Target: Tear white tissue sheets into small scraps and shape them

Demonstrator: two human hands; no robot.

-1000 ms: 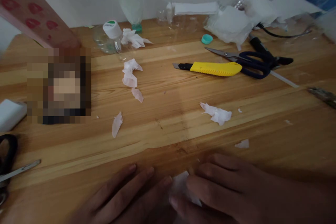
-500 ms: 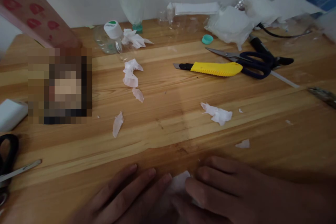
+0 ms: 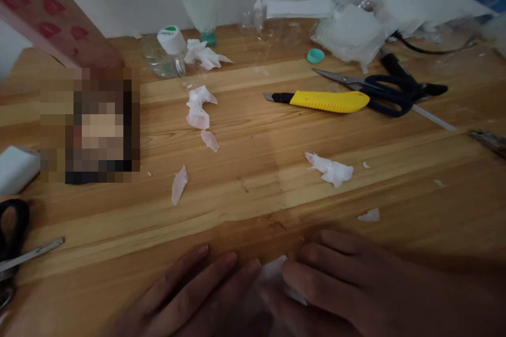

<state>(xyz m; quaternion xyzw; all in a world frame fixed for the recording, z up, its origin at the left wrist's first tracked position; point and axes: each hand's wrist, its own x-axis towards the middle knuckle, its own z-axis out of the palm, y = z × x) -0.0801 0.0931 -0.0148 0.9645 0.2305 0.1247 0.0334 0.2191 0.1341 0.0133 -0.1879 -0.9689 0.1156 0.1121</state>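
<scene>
At the bottom of the head view, a thin white piece of tissue paper [image 3: 274, 267] lies between my two hands, its lower part dim and partly hidden. My left hand [image 3: 190, 295] is stretched out flat with fingers apart, its index fingertip at the paper's left edge. My right hand [image 3: 336, 284] has its fingers curled, with thumb and index finger pinched on the paper's right side. Torn scraps are scattered beyond the hands: a crumpled scrap [image 3: 331, 168] ahead of my right hand, a small flat scrap [image 3: 369, 215] nearer it, and a narrow scrap [image 3: 179, 185] ahead of my left.
A yellow utility knife [image 3: 330, 101] with its blade out lies beside blue-handled scissors [image 3: 389, 95]. Black-handled scissors [image 3: 13, 221] are at the left edge. Along the wall stand a cut clear bottle [image 3: 158, 58], a teal cap [image 3: 315, 56] and a plastic bag [image 3: 350, 34]. A pink box [image 3: 59, 16] leans left.
The view has shifted slightly, so the things on the table sit a little differently in frame. Both hands keep nearly the same place at the tissue paper.
</scene>
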